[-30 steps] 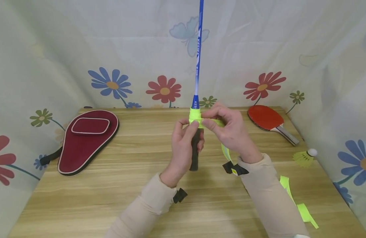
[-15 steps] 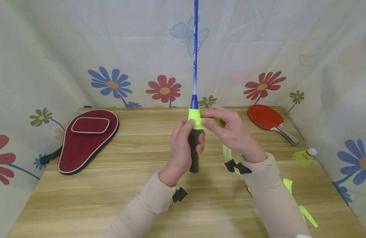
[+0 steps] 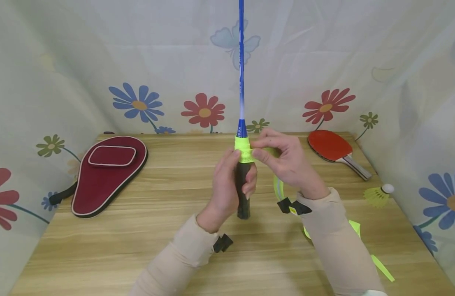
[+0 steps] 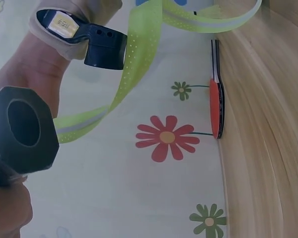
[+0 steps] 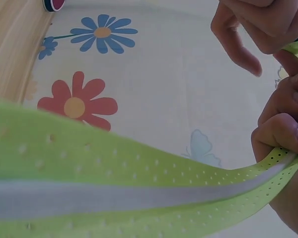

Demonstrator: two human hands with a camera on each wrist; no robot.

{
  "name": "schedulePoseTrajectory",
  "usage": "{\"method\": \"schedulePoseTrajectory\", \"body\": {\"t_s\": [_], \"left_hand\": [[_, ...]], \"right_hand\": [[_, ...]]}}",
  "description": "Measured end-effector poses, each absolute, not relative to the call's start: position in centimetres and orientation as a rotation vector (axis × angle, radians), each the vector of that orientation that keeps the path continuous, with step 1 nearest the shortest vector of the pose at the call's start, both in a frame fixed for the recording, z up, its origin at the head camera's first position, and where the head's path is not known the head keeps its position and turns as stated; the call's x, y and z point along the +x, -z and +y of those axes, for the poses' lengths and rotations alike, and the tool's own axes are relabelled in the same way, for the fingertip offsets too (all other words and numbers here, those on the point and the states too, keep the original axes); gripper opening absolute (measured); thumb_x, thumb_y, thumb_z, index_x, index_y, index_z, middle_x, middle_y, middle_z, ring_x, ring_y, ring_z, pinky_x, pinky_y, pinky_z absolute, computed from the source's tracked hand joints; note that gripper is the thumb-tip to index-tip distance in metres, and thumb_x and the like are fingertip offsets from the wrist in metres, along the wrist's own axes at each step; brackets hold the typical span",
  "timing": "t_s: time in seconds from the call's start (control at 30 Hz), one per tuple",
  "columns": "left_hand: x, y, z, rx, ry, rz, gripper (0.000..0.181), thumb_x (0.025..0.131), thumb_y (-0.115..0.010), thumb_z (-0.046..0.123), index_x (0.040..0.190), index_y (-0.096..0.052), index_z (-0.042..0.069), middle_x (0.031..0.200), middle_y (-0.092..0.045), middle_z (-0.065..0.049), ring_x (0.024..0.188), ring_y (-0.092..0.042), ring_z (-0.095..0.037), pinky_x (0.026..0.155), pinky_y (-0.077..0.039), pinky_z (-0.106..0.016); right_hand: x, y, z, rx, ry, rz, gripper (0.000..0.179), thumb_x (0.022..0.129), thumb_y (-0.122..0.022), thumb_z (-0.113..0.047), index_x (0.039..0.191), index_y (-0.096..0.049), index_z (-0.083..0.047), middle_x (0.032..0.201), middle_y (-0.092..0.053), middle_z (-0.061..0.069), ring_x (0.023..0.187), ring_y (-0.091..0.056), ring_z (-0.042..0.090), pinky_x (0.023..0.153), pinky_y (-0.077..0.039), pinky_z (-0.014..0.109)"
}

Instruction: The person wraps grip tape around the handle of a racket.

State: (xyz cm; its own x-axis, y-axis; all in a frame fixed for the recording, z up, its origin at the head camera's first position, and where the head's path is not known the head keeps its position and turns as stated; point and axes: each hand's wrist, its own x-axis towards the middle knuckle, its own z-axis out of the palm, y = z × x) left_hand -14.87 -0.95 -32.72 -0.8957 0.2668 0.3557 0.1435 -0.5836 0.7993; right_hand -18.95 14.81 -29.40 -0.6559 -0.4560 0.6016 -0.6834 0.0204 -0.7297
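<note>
A badminton racket with a blue shaft point(image 3: 242, 78) stands nearly upright in the head view, its head out of frame. My left hand point(image 3: 224, 185) grips the black handle point(image 3: 241, 176), fingers wrapped behind it and thumb at the edge of the wound tape. Neon yellow perforated grip tape point(image 3: 244, 150) circles the handle's top. Beside it my right hand point(image 3: 288, 158) pinches the tape's free length between thumb and forefinger. That length of grip tape point(image 5: 114, 168) spans the right wrist view, pale strip along its middle. In the left wrist view the handle's hollow butt point(image 4: 47, 131) faces the camera.
A maroon paddle case point(image 3: 101, 185) lies at the table's left. To the right are a red table tennis paddle point(image 3: 330, 146) and a yellow shuttlecock point(image 3: 377, 196). The tape's loose tail point(image 3: 383, 268) trails on the wooden table point(image 3: 138, 255) under the right forearm. A flowered curtain surrounds the table.
The racket's shaft has swung left to nearly vertical, and its butt has dropped slightly. My left thumb has shifted toward the tape's left edge. The tape's tail on the table has moved.
</note>
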Motion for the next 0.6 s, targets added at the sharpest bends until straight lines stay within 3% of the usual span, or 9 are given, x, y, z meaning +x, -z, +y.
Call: {"method": "schedulePoseTrajectory", "body": {"t_s": [0.17, 0.33, 0.6], "left_hand": [[-15.1, 32.8, -1.3, 0.763, -2.587, 1.324, 0.032, 0.101, -0.024, 0.031, 0.115, -0.044, 0.010, 0.056, -0.038, 0.003, 0.039, -0.032, -0.012, 0.034, -0.026, -0.028], [-15.3, 32.7, -1.5, 0.837, -2.540, 1.283, 0.039, 0.100, -0.024, 0.031, 0.128, -0.041, 0.011, 0.056, -0.039, 0.003, 0.039, -0.033, -0.012, 0.034, -0.028, -0.028], [-15.4, 32.7, -1.4, 0.842, -2.507, 1.253, 0.036, 0.099, -0.023, 0.034, 0.118, -0.044, 0.013, 0.055, -0.037, 0.004, 0.039, -0.033, -0.011, 0.033, -0.027, -0.028]], "right_hand": [[-19.4, 29.7, 14.7, 1.233, -1.764, -2.034, 0.016, 0.088, -0.071, -0.004, 0.100, -0.072, 0.006, 0.083, -0.058, 0.008, 0.080, -0.048, 0.024, 0.068, -0.042, 0.028], [-19.7, 29.8, 14.6, 1.287, -1.830, -1.950, 0.029, 0.088, -0.074, -0.020, 0.097, -0.072, 0.008, 0.084, -0.061, 0.010, 0.081, -0.051, 0.026, 0.072, -0.048, 0.030], [-20.2, 30.1, 14.8, 1.314, -1.839, -1.928, 0.032, 0.088, -0.074, -0.025, 0.095, -0.073, 0.006, 0.081, -0.061, 0.009, 0.079, -0.052, 0.025, 0.071, -0.048, 0.030]]}}
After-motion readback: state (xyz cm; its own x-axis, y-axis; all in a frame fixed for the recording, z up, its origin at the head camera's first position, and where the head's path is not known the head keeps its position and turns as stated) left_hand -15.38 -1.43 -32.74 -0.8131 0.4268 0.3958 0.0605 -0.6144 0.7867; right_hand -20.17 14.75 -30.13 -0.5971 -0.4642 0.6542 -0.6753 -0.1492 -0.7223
